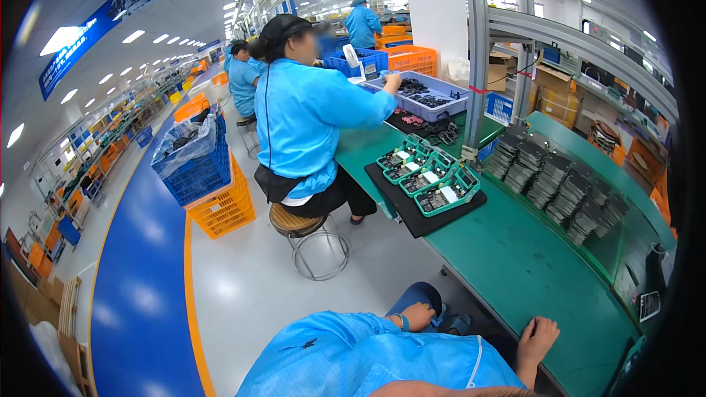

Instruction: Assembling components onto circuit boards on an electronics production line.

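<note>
My left hand [418, 316], with a band at the wrist, lies low over my dark-trousered lap, its fingers loosely stretched and apparently holding nothing. My right hand [541, 337] rests at the near edge of the green workbench [515, 261], fingers curled inward. A small dark spot shows by its thumb; whether that is an object or a shadow I cannot make out. Farther up the bench, several green trays [446, 190] of small dark and white parts sit on a black mat [419, 225], out of reach of both hands.
Stacked grey metal plates [548, 184] line the bench's right side, behind an upright metal post [478, 51]. Ahead, a seated co-worker [309, 117] in blue reaches into a grey-violet bin [441, 109] of black parts. Blue and orange crates [220, 202] stand on the floor at left.
</note>
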The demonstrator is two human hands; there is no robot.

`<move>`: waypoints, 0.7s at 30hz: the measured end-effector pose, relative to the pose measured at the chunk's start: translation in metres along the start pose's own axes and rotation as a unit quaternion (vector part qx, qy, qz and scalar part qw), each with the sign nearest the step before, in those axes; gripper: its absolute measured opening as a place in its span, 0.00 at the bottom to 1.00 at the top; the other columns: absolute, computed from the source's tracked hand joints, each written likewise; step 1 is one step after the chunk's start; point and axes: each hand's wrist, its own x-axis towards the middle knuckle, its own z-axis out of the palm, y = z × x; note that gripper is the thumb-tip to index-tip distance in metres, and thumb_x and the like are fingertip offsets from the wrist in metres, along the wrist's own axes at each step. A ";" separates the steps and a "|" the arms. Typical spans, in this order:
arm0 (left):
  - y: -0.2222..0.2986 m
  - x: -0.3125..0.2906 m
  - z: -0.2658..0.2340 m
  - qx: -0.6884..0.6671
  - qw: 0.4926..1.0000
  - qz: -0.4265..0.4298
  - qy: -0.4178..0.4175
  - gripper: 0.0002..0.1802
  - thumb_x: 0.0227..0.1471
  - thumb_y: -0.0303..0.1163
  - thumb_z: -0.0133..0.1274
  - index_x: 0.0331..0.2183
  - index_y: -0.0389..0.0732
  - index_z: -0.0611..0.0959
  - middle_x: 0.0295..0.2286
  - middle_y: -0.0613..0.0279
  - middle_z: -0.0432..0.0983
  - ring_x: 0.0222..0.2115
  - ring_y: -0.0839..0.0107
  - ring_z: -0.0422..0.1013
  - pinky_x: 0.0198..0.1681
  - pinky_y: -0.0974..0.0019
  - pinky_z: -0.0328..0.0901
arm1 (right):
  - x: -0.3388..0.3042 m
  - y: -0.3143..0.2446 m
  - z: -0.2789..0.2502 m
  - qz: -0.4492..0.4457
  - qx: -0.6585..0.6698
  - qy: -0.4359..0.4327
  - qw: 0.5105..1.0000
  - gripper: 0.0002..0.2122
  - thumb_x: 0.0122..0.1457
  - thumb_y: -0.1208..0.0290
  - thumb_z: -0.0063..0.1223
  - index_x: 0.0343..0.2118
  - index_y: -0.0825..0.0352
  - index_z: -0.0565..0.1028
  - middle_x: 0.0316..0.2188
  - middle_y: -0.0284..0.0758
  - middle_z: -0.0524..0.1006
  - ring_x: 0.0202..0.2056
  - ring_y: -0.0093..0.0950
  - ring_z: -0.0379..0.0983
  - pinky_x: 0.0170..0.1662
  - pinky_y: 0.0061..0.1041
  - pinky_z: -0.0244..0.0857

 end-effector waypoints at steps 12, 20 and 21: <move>0.009 0.005 -0.013 0.012 1.000 0.007 -0.022 0.15 0.48 0.39 0.54 0.34 0.38 0.77 0.31 0.47 0.74 0.34 0.49 0.71 0.39 0.51 0.65 | -0.002 -0.005 0.000 0.008 0.002 0.018 1.000 0.03 0.50 0.77 0.50 0.28 0.67 0.70 0.26 0.39 0.70 0.31 0.39 0.64 0.37 0.36 0.54; -0.009 0.006 0.002 0.065 0.998 0.006 0.017 0.12 0.51 0.38 0.52 0.32 0.39 0.76 0.28 0.47 0.74 0.31 0.50 0.71 0.36 0.51 0.65 | 0.007 -0.014 -0.001 -0.009 -0.010 0.044 0.999 0.03 0.48 0.78 0.52 0.25 0.66 0.70 0.24 0.38 0.69 0.30 0.39 0.64 0.35 0.36 0.54; -0.004 0.003 0.000 0.068 0.998 0.002 0.013 0.12 0.51 0.37 0.52 0.33 0.39 0.76 0.28 0.47 0.74 0.31 0.49 0.71 0.36 0.51 0.65 | 0.007 -0.014 -0.002 0.006 -0.018 0.039 0.999 0.03 0.48 0.78 0.52 0.25 0.66 0.70 0.24 0.38 0.69 0.30 0.39 0.64 0.35 0.36 0.54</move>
